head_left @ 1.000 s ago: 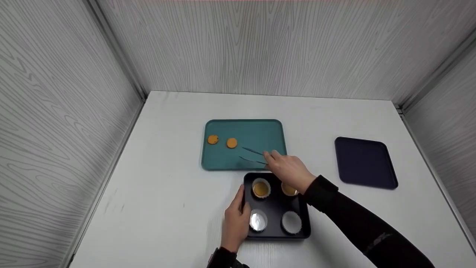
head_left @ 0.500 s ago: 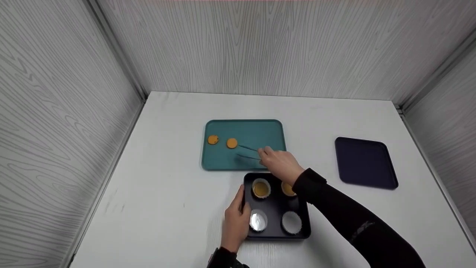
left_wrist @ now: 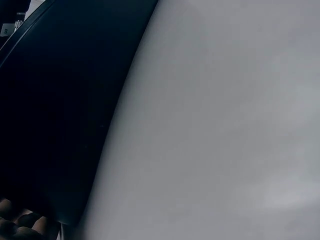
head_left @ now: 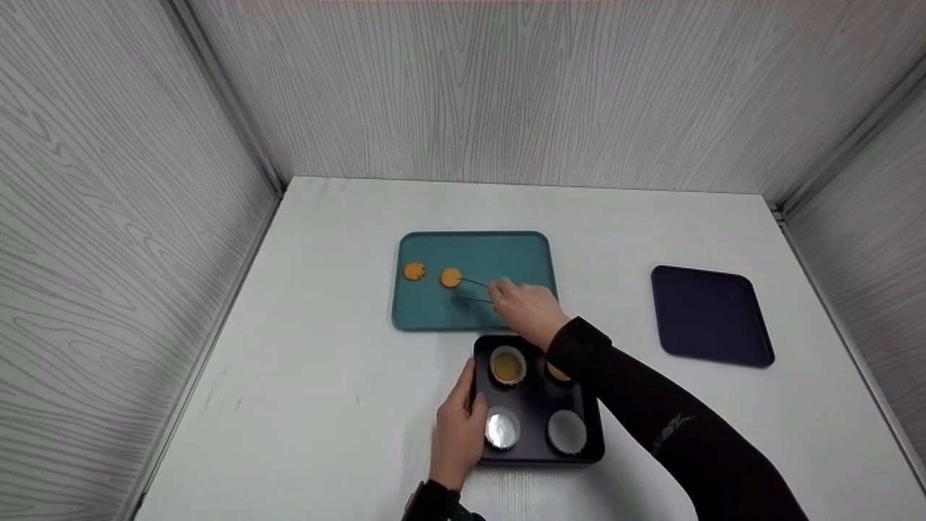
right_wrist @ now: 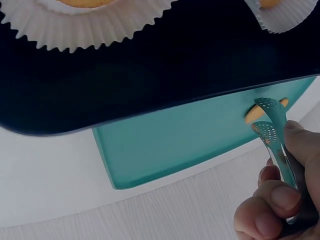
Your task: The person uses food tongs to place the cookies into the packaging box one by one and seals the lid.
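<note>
My left hand [head_left: 459, 430] grips the left side of a dark baking tray [head_left: 532, 452], which holds several white paper baking cups [head_left: 567, 433]. Round orange-yellow cookies sit in the two far cups; the right one is partly hidden under my right sleeve. My right hand [head_left: 529, 311] holds teal tongs [right_wrist: 268, 131] with perforated ends over the green tray [head_left: 499, 250]. The ends stand apart. One overlaps the right-hand cookie [head_left: 451, 278] in view; I cannot tell whether it touches. Another cookie [head_left: 414, 271] lies to its left.
A smaller dark blue tray [head_left: 712, 316] lies at the right on the white table [head_left: 318, 376]. Wood-grain walls [head_left: 470, 94] enclose the table at the back and both sides. The dark baking tray stands just in front of the green tray.
My right hand has moved left and slightly up with the tongs, bringing one end from right of the cookie to over it. My left hand and the trays have stayed in place.
</note>
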{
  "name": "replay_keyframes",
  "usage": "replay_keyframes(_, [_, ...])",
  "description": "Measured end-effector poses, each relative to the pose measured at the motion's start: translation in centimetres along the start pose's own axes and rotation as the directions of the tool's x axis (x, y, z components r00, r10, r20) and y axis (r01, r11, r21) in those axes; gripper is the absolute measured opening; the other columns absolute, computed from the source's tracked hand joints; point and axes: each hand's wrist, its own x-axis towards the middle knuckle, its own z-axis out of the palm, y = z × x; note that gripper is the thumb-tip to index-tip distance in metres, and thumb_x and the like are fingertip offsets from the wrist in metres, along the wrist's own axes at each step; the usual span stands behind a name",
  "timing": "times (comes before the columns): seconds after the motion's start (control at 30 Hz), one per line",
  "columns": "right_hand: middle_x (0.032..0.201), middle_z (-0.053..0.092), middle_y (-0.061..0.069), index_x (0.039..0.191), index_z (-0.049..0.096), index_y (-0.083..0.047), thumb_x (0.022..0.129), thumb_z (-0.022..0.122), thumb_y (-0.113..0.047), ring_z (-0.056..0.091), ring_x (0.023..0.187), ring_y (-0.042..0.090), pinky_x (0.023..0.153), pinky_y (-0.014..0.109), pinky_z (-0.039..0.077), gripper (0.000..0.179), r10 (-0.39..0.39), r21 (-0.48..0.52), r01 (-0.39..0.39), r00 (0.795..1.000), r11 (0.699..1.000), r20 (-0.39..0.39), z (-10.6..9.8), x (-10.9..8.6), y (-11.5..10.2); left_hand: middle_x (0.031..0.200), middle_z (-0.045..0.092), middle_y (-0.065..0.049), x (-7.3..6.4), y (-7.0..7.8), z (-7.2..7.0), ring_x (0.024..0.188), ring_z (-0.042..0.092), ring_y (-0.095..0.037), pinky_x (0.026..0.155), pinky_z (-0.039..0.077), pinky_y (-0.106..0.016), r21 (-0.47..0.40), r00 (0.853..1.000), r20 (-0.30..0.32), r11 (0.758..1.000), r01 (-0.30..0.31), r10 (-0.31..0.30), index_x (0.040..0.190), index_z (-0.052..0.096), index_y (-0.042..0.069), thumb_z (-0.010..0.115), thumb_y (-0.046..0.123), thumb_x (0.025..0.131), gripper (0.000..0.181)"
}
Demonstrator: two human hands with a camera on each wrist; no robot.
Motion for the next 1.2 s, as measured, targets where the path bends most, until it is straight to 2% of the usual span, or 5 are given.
replay_keyframes(0.17, [0.105, 0.067, 0.013, 0.131, 0.066, 0.002, 0.104, 0.060, -0.014, 0.062, 0.063, 0.020, 0.054, 0.029, 0.054, 0.031, 0.012, -0.016, -0.012, 1.000, 1.000, 0.018, 0.1, 0.7, -0.4, 0.158, 0.045, -0.001, 0.0, 0.1, -0.1, 0.142, 0.044, -0.015, 0.111, 0.043, -0.040, 0.011, 1.000, -0.001, 1.000, 0.019, -0.019, 0.159, 0.040, 0.013, 0.051, 0.012, 0.105, 0.055])
replay_keyframes(0.47, [0.092, 0.064, 0.010, 0.124, 0.069, 0.001, 0.106, 0.055, -0.012, 0.055, 0.055, 0.017, 0.049, 0.028, 0.050, 0.026, -0.013, -0.083, 0.008, 0.999, 0.996, -0.052, 0.5, 1.6, -1.0, 0.157, 0.045, 0.000, -0.1, 0.2, -0.2, 0.141, 0.046, -0.015, 0.108, 0.046, -0.040, 0.032, 1.000, -0.007, 0.999, 0.022, -0.021, 0.159, 0.040, 0.019, 0.051, 0.013, 0.105, 0.056])
replay_keyframes(0.7, [0.087, 0.061, 0.009, 0.123, 0.069, 0.000, 0.107, 0.053, -0.013, 0.051, 0.053, 0.016, 0.047, 0.028, 0.047, 0.026, -0.029, -0.140, 0.029, 1.000, 0.990, -0.001, 0.9, 2.1, -1.3, 0.157, 0.046, 0.001, -0.1, 0.1, -0.1, 0.141, 0.046, -0.013, 0.110, 0.045, -0.039, 0.029, 0.999, -0.017, 0.999, 0.034, -0.034, 0.159, 0.040, 0.020, 0.052, 0.013, 0.105, 0.056])
replay_keyframes(0.9, [0.076, 0.056, 0.005, 0.109, 0.073, -0.003, 0.106, 0.056, -0.013, 0.046, 0.050, 0.012, 0.044, 0.026, 0.042, 0.021, -0.059, -0.191, 0.047, 0.996, 0.980, -0.061, 1.2, 2.3, -1.3, 0.157, 0.046, 0.002, -0.2, 0.2, 0.0, 0.141, 0.046, -0.014, 0.108, 0.046, -0.040, 0.027, 0.999, -0.020, 0.999, 0.039, -0.038, 0.159, 0.040, 0.022, 0.052, 0.012, 0.105, 0.057])
replay_keyframes(1.2, [0.086, 0.063, 0.008, 0.118, 0.071, 0.000, 0.106, 0.056, -0.010, 0.053, 0.054, 0.015, 0.048, 0.027, 0.049, 0.022, -0.068, -0.143, 0.067, 0.998, 0.987, -0.003, 0.9, 1.8, -0.9, 0.158, 0.044, 0.002, -0.2, 0.2, -0.2, 0.142, 0.045, -0.015, 0.109, 0.045, -0.041, 0.024, 0.999, -0.013, 0.999, 0.035, -0.035, 0.160, 0.039, 0.023, 0.051, 0.013, 0.105, 0.057])
